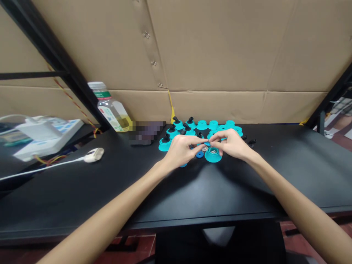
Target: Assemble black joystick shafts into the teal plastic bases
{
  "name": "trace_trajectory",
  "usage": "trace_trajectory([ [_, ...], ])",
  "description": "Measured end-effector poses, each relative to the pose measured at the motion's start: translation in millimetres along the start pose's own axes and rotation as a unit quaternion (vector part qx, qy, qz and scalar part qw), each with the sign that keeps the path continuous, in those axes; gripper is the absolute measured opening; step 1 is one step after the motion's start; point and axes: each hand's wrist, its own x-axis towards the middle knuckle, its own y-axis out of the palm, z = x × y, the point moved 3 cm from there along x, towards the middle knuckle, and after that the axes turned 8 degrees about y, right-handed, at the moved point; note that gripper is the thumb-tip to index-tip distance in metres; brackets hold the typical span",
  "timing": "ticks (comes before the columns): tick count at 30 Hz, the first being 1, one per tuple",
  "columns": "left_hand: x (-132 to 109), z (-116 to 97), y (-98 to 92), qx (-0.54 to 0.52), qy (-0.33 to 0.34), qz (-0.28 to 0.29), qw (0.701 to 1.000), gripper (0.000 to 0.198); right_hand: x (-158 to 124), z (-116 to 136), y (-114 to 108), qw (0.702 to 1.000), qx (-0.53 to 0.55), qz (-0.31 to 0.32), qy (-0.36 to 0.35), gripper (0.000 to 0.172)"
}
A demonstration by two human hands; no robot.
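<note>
My left hand (180,148) and my right hand (232,143) meet above the table, fingertips pinched together. Between them is a small blue piece (206,143), mostly covered by the fingers. Just below my right hand stands a teal flared cup (213,157) with shiny metal inside it. Beside that cup lie a blue ring (200,154) and a small silver disc (204,149). Another blue piece (183,165) peeks out from under my left hand. Behind the hands are several teal cups fitted with black knobs (165,146) and several teal cups without knobs (202,125).
Small black parts (251,142) lie right of my right hand. At the back left are a dark flat object (147,134), a leaning bottle (111,108), a white cable connector (94,155) and a power strip (49,139). A cardboard wall (220,55) closes the black table's (110,198) back.
</note>
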Motion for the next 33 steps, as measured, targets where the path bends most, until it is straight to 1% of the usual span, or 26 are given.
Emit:
trace_trajectory([
  [3,-0.3,-0.4,0.3,0.012,0.002,-0.025,1.0,0.02,-0.9,2.1,0.8,0.999,0.043,-0.006,0.028,0.012],
  [6,-0.5,-1.9,0.2,0.014,0.0,-0.035,0.999,0.021,-1.6,3.0,0.4,0.993,0.094,-0.019,0.064,0.012],
  [10,-1.5,-4.3,1.3,0.01,-0.026,-0.009,1.0,0.026,-0.7,-3.6,-1.1,0.974,0.177,-0.031,0.136,0.016],
  [13,-2.2,-6.4,3.2,0.008,-0.04,0.016,0.999,0.028,0.4,-9.1,-3.2,0.961,0.209,-0.036,0.179,0.017],
  [17,-0.5,-9.4,4.7,-0.006,-0.046,0.044,0.998,0.03,1.0,-11.6,-5.6,0.956,0.215,-0.044,0.193,0.014],
  [20,4.0,-8.8,-1.2,-0.015,-0.052,0.075,0.996,0.031,1.4,-11.4,-9.4,0.971,0.158,-0.079,0.159,0.01],
  [22,7.2,-5.0,-10.3,-0.023,-0.064,0.109,0.992,0.035,1.8,-10.4,-12.4,0.985,0.078,-0.104,0.113,0.009],
  [23,8.2,-1.7,-15.8,-0.026,-0.083,0.13,0.988,0.035,2.0,-10.2,-13.3,0.989,0.036,-0.109,0.094,0.009],
  [25,8.3,5.0,-24.9,-0.047,-0.112,0.209,0.97,0.032,2.2,-10.7,-14.1,0.991,-0.032,-0.106,0.079,0.009],
  [26,7.3,7.1,-27.9,-0.067,-0.113,0.259,0.957,0.029,2.1,-11.2,-14.1,0.99,-0.057,-0.1,0.08,0.01],
  [27,6.2,9.0,-30.7,-0.074,-0.111,0.295,0.946,0.027,1.8,-11.5,-13.9,0.989,-0.075,-0.095,0.084,0.01],
  [29,4.3,11.7,-33.8,-0.065,-0.103,0.337,0.933,0.024,0.9,-11.5,-12.9,0.988,-0.099,-0.08,0.09,0.01],
  [33,1.0,12.1,-28.4,-0.035,-0.092,0.379,0.92,0.02,0.0,-11.4,-10.0,0.988,-0.109,-0.052,0.093,0.01],
])
